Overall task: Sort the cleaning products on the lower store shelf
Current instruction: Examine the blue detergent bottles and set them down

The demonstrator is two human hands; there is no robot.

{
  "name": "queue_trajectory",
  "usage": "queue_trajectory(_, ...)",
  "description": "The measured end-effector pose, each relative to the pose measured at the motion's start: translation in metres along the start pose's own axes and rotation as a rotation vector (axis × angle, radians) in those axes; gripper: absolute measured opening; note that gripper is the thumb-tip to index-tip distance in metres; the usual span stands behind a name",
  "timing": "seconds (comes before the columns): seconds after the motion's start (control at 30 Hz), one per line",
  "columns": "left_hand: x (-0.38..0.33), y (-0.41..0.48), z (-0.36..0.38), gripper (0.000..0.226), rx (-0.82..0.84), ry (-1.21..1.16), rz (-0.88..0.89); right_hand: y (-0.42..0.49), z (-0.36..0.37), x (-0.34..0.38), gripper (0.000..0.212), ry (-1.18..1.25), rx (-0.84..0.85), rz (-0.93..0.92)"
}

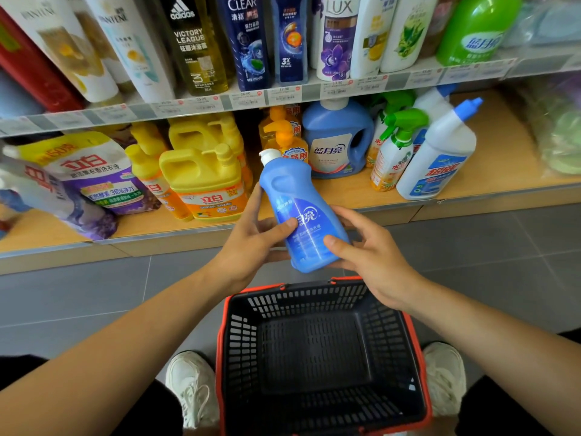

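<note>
A blue detergent bottle with a white cap is held tilted in the air, in front of the lower shelf and above the basket. My left hand grips its left side with the thumb across the label. My right hand holds its base from the right. On the lower shelf stand yellow dish-soap jugs, a purple refill pouch, orange pump bottles, a large blue detergent jug, green-trigger spray bottles and white toilet-cleaner bottles.
A black shopping basket with a red rim sits on the grey tiled floor between my two white shoes; nothing lies in it. The upper shelf carries shampoo and body-wash bottles. Bagged green items lie at the shelf's far right.
</note>
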State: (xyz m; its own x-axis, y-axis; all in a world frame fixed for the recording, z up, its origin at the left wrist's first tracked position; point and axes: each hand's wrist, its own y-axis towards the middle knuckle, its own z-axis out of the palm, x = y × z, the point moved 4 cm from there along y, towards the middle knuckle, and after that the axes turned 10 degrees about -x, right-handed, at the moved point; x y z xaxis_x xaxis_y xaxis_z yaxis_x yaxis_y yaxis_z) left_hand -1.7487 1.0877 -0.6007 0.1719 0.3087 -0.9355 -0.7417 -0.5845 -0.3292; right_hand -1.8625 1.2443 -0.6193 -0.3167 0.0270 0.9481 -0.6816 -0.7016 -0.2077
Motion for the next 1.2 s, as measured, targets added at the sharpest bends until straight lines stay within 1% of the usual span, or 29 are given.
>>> queue_trajectory(0.07, -0.002, 0.000, -0.001, 0.080, -0.057, -0.003, 0.028, 0.001, 0.002, 0.000, 0.052, -0.027, 0.007, 0.005)
queue_trajectory(0.1, -0.003, 0.000, -0.002, 0.078, -0.098, 0.000, 0.044, 0.002, 0.003, 0.002, 0.050, -0.076, 0.003, -0.030)
queue_trajectory(0.13, -0.004, 0.000, -0.002, 0.073, -0.134, 0.011, 0.059, 0.002, 0.003, 0.004, 0.049, -0.152, -0.012, -0.084)
queue_trajectory(0.2, -0.006, -0.001, -0.001, 0.056, -0.168, 0.059, 0.086, 0.003, 0.002, 0.008, 0.052, -0.292, -0.053, -0.158)
queue_trajectory(0.27, -0.003, -0.004, 0.000, 0.039, -0.154, 0.067, 0.092, 0.004, 0.000, 0.009, 0.055, -0.357, -0.090, -0.173)
queue_trajectory(0.33, -0.001, -0.005, 0.000, 0.028, -0.134, 0.045, 0.084, 0.005, -0.002, 0.011, 0.055, -0.388, -0.104, -0.170)
queue_trajectory(0.43, 0.002, -0.006, 0.000, 0.016, -0.112, -0.006, 0.079, 0.005, 0.003, 0.015, 0.064, -0.345, -0.067, -0.116)
queue_trajectory(0.5, 0.005, -0.006, 0.001, 0.012, -0.100, -0.026, 0.086, 0.004, 0.006, 0.017, 0.061, -0.335, -0.029, -0.098)
queue_trajectory(0.57, 0.006, -0.006, 0.003, 0.018, -0.090, -0.024, 0.084, 0.002, 0.006, 0.018, 0.055, -0.362, 0.000, -0.100)
queue_trajectory(0.63, 0.007, -0.005, 0.003, 0.023, -0.091, -0.014, 0.077, 0.001, 0.003, 0.017, 0.057, -0.369, 0.009, -0.065)
queue_trajectory(0.73, 0.007, -0.002, 0.002, 0.034, -0.104, -0.040, 0.037, -0.001, 0.004, 0.013, 0.055, -0.244, 0.049, 0.049)
queue_trajectory(0.83, 0.005, 0.000, 0.006, 0.059, -0.065, -0.131, -0.061, -0.005, 0.008, 0.008, 0.052, -0.142, 0.133, 0.179)
queue_trajectory(0.93, -0.002, 0.000, 0.008, 0.063, -0.057, -0.098, -0.040, -0.008, 0.012, 0.003, 0.054, -0.150, 0.176, 0.229)
queue_trajectory(1.0, -0.004, 0.001, 0.007, 0.060, -0.125, -0.058, -0.018, -0.010, 0.014, 0.000, 0.059, -0.137, 0.139, 0.213)
queue_trajectory(1.07, -0.001, 0.000, 0.005, 0.055, -0.220, -0.040, -0.026, -0.012, 0.017, 0.002, 0.064, -0.161, 0.099, 0.117)
queue_trajectory(1.13, 0.002, 0.000, 0.004, 0.057, -0.291, -0.021, -0.020, -0.014, 0.020, 0.008, 0.070, -0.314, 0.089, -0.033)
queue_trajectory(1.2, 0.002, -0.001, 0.004, 0.059, -0.317, -0.002, 0.007, -0.011, 0.019, 0.008, 0.074, -0.431, 0.070, -0.105)
